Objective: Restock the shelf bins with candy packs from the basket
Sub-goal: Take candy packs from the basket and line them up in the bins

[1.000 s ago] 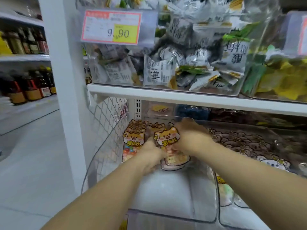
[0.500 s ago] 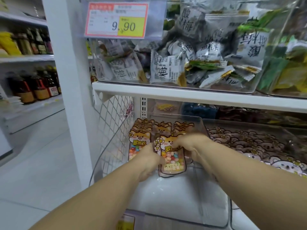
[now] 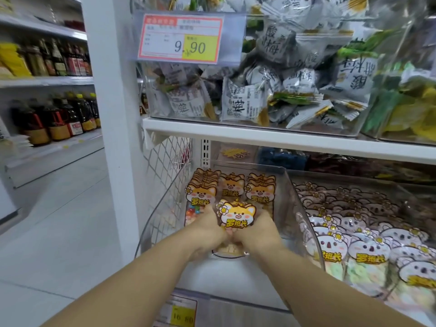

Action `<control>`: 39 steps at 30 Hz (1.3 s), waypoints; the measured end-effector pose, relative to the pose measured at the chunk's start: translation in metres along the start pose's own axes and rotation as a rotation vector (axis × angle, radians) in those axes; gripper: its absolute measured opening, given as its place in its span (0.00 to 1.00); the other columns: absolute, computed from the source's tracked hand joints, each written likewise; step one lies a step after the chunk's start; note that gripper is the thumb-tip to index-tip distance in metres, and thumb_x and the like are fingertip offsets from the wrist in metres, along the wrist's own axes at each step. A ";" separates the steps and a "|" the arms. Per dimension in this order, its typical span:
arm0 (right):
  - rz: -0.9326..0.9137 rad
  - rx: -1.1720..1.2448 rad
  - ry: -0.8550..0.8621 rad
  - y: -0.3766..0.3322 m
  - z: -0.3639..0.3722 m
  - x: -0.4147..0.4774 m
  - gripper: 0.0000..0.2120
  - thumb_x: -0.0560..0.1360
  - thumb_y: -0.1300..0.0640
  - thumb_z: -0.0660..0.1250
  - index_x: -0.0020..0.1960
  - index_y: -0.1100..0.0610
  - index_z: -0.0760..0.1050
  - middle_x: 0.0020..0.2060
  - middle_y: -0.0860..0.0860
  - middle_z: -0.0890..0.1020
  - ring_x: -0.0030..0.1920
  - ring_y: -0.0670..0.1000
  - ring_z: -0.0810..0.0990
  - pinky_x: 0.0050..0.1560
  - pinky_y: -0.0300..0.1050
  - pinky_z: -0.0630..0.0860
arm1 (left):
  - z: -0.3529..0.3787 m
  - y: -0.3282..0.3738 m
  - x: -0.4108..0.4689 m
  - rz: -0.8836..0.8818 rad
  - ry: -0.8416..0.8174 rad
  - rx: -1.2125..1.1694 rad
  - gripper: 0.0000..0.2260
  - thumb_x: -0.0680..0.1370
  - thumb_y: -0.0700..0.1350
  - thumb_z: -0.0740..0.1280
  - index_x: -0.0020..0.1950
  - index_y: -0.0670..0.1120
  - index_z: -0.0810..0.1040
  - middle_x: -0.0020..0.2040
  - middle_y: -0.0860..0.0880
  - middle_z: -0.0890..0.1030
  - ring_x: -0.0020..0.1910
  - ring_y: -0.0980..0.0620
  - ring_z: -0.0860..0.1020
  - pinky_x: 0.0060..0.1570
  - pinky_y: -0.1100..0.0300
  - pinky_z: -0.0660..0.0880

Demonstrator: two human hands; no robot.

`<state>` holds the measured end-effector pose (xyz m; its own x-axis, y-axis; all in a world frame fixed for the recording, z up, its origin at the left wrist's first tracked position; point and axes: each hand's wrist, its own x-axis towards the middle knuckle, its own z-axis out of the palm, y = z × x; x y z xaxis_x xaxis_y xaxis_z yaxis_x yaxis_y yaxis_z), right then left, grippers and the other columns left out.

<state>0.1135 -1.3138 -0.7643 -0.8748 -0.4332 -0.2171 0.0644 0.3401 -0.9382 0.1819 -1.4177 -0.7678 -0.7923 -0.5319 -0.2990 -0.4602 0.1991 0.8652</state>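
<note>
**Head view, lower shelf: pack held in the bin.** Compared with half a second earlier, the two hands have drawn together. The left hand (image 3: 207,232) was then at the pack's lower left edge and the right hand (image 3: 259,232) at its upper right corner. They now touch each other below the printed face, each with fingers curled round one side of the pack (image 3: 237,217). The clear window of coloured sweets, open to view before, is now mostly covered by the hands. Only the pack's rounded lower edge shows beneath them.

The pack remains inside the clear bin (image 3: 291,199), upright and facing the camera. It stands in front of the middle of three rows (image 3: 260,191) set against the bin's back. Whether it touches that row's front pack cannot be told.

The pack is a flat, shaped pouch. It shows an orange-and-white cartoon animal head with pointed ears, a white flower at one ear, and yellow characters on an orange band below the face. The rows behind carry the same print.

Just right of the bin lie koala packs (image 3: 354,246). Above the bin, a white shelf (image 3: 283,139) bears grey-white snack bags (image 3: 245,105) and an upper tag (image 3: 180,38) reading 9.90. Below the bin's front edge, a lower tag (image 3: 182,315) reads 16.80.
</note>
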 end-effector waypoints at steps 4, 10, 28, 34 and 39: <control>-0.032 0.051 -0.013 0.003 -0.006 -0.009 0.24 0.65 0.75 0.73 0.56 0.58 0.74 0.41 0.50 0.81 0.40 0.49 0.80 0.39 0.40 0.78 | 0.005 -0.002 -0.003 -0.021 0.145 0.065 0.39 0.74 0.34 0.71 0.77 0.50 0.53 0.63 0.48 0.77 0.60 0.48 0.76 0.60 0.57 0.74; 0.110 0.175 -0.150 0.006 -0.011 -0.013 0.28 0.65 0.77 0.73 0.59 0.56 0.73 0.41 0.52 0.81 0.38 0.50 0.77 0.34 0.41 0.71 | 0.011 -0.014 0.005 -0.026 0.103 0.081 0.34 0.72 0.38 0.72 0.73 0.52 0.61 0.61 0.51 0.80 0.61 0.48 0.78 0.65 0.51 0.75; 0.047 0.213 0.301 -0.004 0.001 0.028 0.22 0.63 0.62 0.76 0.57 0.55 0.80 0.47 0.53 0.84 0.49 0.59 0.82 0.55 0.57 0.81 | -0.038 0.021 0.016 0.478 0.402 1.117 0.31 0.77 0.40 0.68 0.78 0.50 0.60 0.80 0.47 0.58 0.80 0.43 0.54 0.77 0.44 0.57; 0.113 0.156 0.191 -0.007 0.007 0.045 0.24 0.60 0.65 0.79 0.55 0.56 0.80 0.48 0.56 0.84 0.50 0.61 0.83 0.56 0.59 0.80 | -0.044 0.015 0.020 0.431 0.466 1.225 0.21 0.78 0.42 0.64 0.70 0.45 0.66 0.68 0.46 0.73 0.71 0.42 0.68 0.73 0.46 0.62; 0.095 0.010 0.157 -0.010 0.017 0.061 0.18 0.63 0.63 0.78 0.49 0.55 0.76 0.50 0.56 0.82 0.52 0.60 0.82 0.56 0.57 0.80 | -0.040 0.006 0.022 0.449 0.488 1.280 0.28 0.80 0.44 0.61 0.79 0.47 0.56 0.74 0.45 0.68 0.76 0.41 0.62 0.75 0.45 0.58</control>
<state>0.0677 -1.3580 -0.7729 -0.9288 -0.2635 -0.2606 0.1542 0.3647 -0.9183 0.1779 -1.4613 -0.7528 -0.8712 -0.3978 0.2878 -0.4571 0.8710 -0.1798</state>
